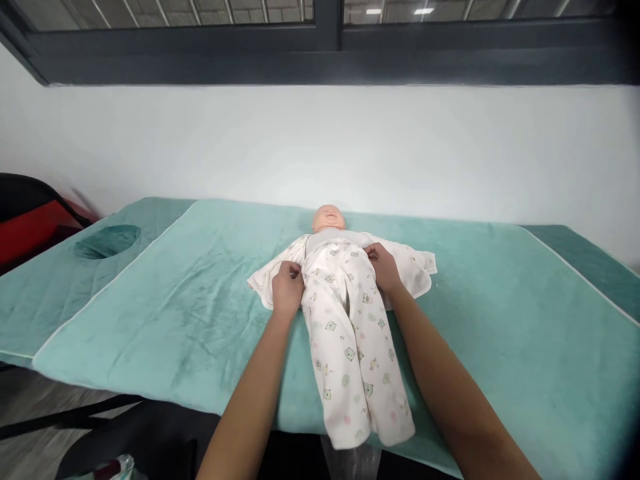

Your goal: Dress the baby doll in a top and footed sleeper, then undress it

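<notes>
A baby doll [329, 218] lies on its back, head toward the wall, on a teal bed cover. Over its legs and lower body are white baby pants [345, 320] printed with small green and pink figures; the legs reach the bed's near edge. Beneath the doll a white baby top [407, 263] is spread, its sleeves out to both sides. My left hand [289, 288] is closed at the left side of the pants' waist. At the waist's right side my right hand [384, 265] is closed too, fingers curled on the cloth edge.
The teal bed cover [215, 300] has a face hole [107, 241] at the left end. Behind the bed rises a white wall [320, 147] below a dark window frame [320, 57]. A red and black item [30, 217] stands at far left, and a black chair [145, 437] is below the near edge.
</notes>
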`<action>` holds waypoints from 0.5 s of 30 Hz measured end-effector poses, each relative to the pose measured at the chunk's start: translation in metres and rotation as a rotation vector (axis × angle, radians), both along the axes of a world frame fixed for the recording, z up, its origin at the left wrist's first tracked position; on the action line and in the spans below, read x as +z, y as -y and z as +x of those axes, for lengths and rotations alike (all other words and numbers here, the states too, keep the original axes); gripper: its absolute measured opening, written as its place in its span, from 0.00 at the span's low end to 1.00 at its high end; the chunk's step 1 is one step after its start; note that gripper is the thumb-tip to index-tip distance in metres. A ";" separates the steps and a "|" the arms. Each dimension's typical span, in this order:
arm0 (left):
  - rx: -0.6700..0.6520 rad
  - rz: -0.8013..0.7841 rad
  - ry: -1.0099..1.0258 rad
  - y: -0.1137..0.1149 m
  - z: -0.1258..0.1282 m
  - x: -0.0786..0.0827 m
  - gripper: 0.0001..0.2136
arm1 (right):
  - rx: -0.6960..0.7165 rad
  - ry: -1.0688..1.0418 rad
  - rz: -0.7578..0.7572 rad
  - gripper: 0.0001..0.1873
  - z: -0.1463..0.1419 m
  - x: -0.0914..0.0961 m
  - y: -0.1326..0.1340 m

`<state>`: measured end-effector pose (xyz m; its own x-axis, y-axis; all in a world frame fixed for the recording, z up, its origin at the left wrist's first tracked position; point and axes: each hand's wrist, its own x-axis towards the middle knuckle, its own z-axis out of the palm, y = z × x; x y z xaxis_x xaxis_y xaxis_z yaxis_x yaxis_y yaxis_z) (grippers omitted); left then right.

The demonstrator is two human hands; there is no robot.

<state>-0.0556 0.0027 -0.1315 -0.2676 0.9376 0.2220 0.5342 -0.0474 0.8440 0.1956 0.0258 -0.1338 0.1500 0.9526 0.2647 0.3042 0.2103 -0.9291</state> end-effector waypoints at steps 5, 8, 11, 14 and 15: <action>-0.022 0.048 0.082 0.059 0.000 0.007 0.08 | -0.167 0.047 0.131 0.08 -0.007 0.020 0.056; -0.116 -0.020 0.087 0.123 0.005 0.002 0.11 | -0.100 0.119 0.179 0.09 -0.015 0.022 0.128; -0.251 -0.154 0.125 0.179 0.016 -0.007 0.12 | 0.092 0.258 0.121 0.12 -0.030 0.017 0.202; -0.295 -0.224 0.202 0.210 0.027 -0.009 0.11 | 0.191 0.478 0.018 0.10 -0.047 0.020 0.247; -0.298 -0.232 0.231 0.217 0.030 -0.008 0.10 | 0.204 0.548 0.000 0.09 -0.051 0.024 0.255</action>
<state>-0.0261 -0.2140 -0.1392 0.0037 0.9993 -0.0370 0.3224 0.0338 0.9460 0.1448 -0.2290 -0.1103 -0.1950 0.9480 0.2515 0.6942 0.3146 -0.6474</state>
